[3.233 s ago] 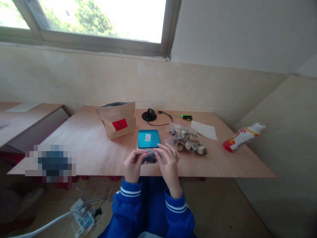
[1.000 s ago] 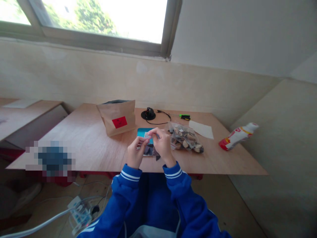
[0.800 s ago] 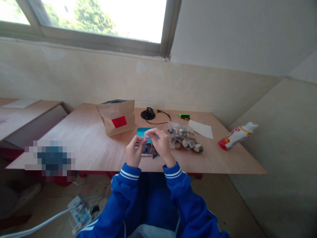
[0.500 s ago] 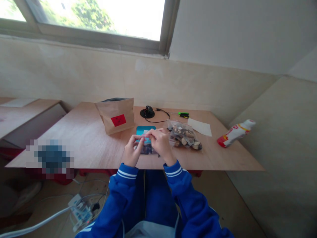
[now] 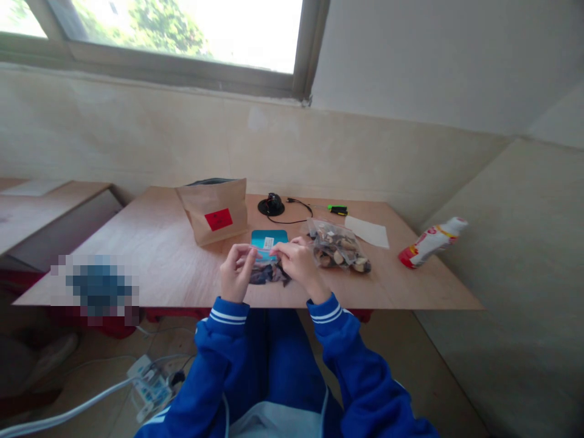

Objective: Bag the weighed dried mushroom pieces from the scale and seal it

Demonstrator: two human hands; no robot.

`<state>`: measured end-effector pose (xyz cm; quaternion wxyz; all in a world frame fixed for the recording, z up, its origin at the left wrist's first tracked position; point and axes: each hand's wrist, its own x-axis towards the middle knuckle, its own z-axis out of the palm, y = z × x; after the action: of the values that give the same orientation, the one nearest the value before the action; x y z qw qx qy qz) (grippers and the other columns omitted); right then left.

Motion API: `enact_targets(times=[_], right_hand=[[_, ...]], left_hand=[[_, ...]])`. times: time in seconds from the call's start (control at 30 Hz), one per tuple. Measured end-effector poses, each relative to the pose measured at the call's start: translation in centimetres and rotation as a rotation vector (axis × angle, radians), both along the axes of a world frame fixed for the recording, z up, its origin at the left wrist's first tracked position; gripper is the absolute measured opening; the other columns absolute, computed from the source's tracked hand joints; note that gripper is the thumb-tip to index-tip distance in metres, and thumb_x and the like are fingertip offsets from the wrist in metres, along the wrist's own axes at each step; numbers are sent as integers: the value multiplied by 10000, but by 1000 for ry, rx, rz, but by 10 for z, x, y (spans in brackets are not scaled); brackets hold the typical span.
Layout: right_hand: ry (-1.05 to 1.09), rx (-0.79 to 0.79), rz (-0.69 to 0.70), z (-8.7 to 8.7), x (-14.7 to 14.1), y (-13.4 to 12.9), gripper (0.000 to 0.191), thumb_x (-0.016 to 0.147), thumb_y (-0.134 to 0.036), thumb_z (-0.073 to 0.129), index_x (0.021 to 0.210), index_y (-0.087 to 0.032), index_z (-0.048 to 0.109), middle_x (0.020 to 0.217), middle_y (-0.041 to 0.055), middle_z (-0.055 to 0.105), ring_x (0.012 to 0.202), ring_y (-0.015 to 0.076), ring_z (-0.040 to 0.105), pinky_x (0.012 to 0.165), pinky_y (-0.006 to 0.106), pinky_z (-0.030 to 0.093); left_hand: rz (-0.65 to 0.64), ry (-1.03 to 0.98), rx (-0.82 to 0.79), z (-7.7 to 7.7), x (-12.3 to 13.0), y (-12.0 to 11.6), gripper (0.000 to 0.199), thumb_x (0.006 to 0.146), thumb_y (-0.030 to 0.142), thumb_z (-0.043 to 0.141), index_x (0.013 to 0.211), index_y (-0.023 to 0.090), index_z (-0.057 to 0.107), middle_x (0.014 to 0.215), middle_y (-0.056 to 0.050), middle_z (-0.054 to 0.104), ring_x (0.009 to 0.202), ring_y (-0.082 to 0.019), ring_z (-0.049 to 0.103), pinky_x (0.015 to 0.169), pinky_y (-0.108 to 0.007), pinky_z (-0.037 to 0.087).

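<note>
Between my hands a clear zip bag (image 5: 269,274) with dark dried pieces in it hangs low over the table. My left hand (image 5: 236,271) pinches the left end of its top edge. At the right end, the fingers of my right hand (image 5: 296,261) are closed on the same edge. Behind the bag lies a flat blue object (image 5: 269,236) with a white label, partly hidden by the bag. Just right of my right hand rests a second clear bag (image 5: 340,246), filled with brown and pale dried chunks.
A brown paper pouch (image 5: 214,213) with a red label stands at the back left. Behind are a black round device (image 5: 271,205) with a cable and green-black tools (image 5: 337,210). White paper (image 5: 367,232) and a tilted red-white bottle (image 5: 431,243) are to the right. A blurred patch (image 5: 98,286) covers the left edge.
My hands have moved apart along the bag's top edge, the left one going left. More of the top edge and of the label behind it now shows.
</note>
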<state>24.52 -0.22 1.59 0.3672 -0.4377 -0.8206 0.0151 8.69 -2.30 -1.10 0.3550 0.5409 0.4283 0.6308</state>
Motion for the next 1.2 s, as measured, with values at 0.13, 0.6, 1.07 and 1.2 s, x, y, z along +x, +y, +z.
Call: enact_targets(times=[0.13,0.6,1.07,1.2], right_hand=[[-87,27,35,7,2,-2,166,912,-198,551,896,-230,713,866,8,739,793,156,624,795,300,350],[-71,105,-48,-9,20,3,153,905,-267,570,819,-210,682,788,13,702,793,165,608,787,304,350],[-129,29,34,-9,5,1,144,904,-294,571,900,-216,691,872,22,730,859,178,612,848,316,335],[-132,-1,42,-9,-1,1,225,911,-134,520,809,-232,695,757,-13,726,714,141,605,840,309,327]], left_hand=[[28,82,5,0,-1,2,268,805,448,615,838,182,624,758,-10,676,655,-137,666,598,-232,562],[159,-17,-1,-1,-7,8,279,802,449,620,751,175,614,690,-2,681,613,-129,647,601,-225,518],[81,-22,-48,-8,-4,3,313,789,479,622,735,171,610,677,-13,670,647,-137,640,626,-240,514],[130,5,-33,-7,1,1,288,793,457,624,740,174,627,697,-15,673,670,-141,641,650,-245,512]])
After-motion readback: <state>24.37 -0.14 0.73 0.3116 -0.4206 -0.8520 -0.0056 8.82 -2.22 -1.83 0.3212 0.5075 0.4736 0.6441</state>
